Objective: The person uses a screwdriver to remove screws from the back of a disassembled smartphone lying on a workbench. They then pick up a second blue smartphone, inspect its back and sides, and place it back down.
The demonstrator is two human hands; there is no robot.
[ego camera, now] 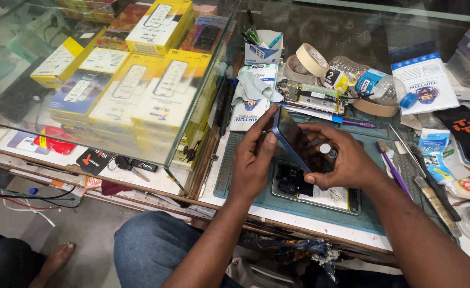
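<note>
A glass display case of yellow boxes is sitting left of a ribbed teal work mat, where an opened phone body is lying flat. Above it, the left hand and right hand are both closing around a thin, glossy dark phone screen, tilting it on edge; the right is also pinching a small white-capped bottle

Yellow boxes, teal mat, purple brush.
</note>
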